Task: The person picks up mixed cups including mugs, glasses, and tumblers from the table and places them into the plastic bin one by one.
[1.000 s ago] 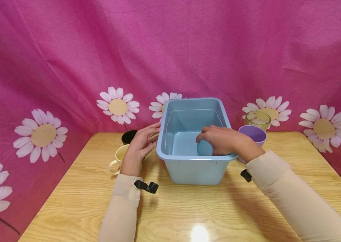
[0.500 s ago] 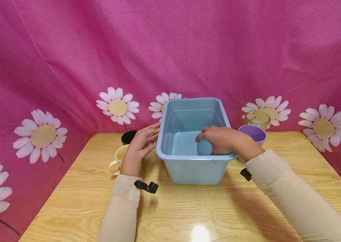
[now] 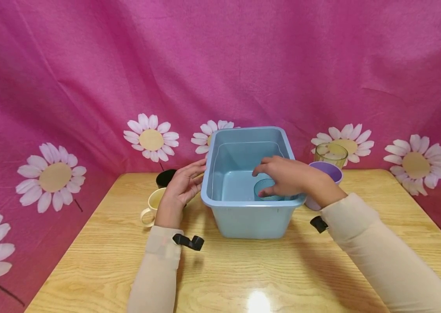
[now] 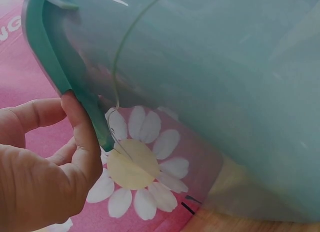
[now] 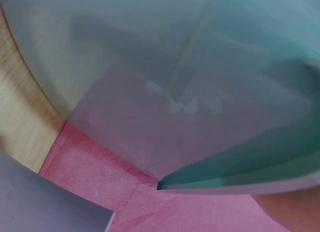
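A blue plastic tub (image 3: 251,221) stands on the table. In its near right corner is a translucent blue cup (image 3: 260,187), partly hidden by my right hand (image 3: 288,176). That hand reaches over the tub's right side, fingers and thumb spread apart just above the cup. At the tub's left side, my left hand (image 3: 184,184) touches the outside of the rim with its fingertips. The left wrist view shows these fingers (image 4: 82,127) lightly bent against the rim (image 4: 60,66). The right wrist view has mostly the tub's wall (image 5: 150,66); the right hand is barely visible there.
Left of the tub stand a cream mug (image 3: 154,204) and a black cup (image 3: 164,178). On its right are a purple cup (image 3: 327,171) and, behind that, a yellowish clear glass (image 3: 331,154). A pink flowered cloth (image 3: 243,65) hangs behind the wooden table (image 3: 228,274).
My right hand has let go of the blue cup inside the tub; its fingers have spread and risen slightly, and more of the cup's rim shows. The left hand has stayed at the rim.
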Tool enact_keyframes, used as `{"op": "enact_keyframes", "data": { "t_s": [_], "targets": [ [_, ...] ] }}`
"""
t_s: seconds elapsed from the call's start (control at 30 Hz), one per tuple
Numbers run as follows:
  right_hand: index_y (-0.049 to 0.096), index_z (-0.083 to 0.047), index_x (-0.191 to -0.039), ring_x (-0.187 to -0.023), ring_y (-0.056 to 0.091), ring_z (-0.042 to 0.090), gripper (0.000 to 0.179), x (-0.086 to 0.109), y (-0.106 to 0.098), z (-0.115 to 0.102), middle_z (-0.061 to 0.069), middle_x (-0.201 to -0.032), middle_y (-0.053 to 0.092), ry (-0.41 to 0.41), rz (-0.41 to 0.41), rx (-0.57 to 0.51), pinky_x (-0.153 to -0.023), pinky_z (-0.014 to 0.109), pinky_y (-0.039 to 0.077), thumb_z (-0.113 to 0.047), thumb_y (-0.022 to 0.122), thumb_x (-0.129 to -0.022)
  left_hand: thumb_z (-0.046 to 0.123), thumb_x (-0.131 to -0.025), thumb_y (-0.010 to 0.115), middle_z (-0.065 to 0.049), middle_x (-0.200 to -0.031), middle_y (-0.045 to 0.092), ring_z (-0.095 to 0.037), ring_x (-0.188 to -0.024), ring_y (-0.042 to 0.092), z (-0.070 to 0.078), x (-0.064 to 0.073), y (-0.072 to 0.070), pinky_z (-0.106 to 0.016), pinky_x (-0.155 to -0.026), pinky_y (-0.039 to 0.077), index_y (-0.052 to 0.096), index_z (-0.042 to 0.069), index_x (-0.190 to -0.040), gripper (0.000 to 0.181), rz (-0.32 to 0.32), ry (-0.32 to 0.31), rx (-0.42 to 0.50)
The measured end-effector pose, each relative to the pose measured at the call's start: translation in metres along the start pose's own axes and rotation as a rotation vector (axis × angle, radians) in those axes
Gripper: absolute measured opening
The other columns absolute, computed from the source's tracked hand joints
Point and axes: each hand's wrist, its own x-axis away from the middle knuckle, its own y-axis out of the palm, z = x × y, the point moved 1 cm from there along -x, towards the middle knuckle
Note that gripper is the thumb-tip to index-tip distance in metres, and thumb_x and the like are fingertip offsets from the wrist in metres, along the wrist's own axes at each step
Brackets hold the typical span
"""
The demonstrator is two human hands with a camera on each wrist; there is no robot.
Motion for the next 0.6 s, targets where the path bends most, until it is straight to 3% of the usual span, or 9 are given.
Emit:
{"op": "enact_keyframes", "data": {
  "t_s": [0.4,0.6],
  "targets": [
    [0.071,-0.008,-0.124,-0.104,0.063,0.022,0.04,0.015,-0.018,0.004,0.005,-0.115,0.065,-0.053,0.16,-0.034,-0.091,0.043,0.054,-0.029,0.078,-0.092,0.002,-0.1,0.06,-0.006,-0.118,0.066,-0.024,-0.1,0.06,0.0,0.0,0.001,-0.03,-0.08,0.058,0.054,-0.001,-0.145,0.046,0.002,-0.001,0.005],
    [0.071,-0.006,-0.124,-0.098,0.062,0.022,0.038,0.026,-0.024,0.012,0.005,-0.112,0.066,-0.043,0.22,-0.05,-0.088,0.042,0.054,-0.025,0.078,-0.092,0.002,-0.1,0.06,-0.006,-0.119,0.065,-0.024,-0.101,0.06,0.001,0.0,0.001,-0.029,-0.08,0.058,0.055,-0.001,-0.145,0.046,0.001,0.001,0.003]
  ]
}}
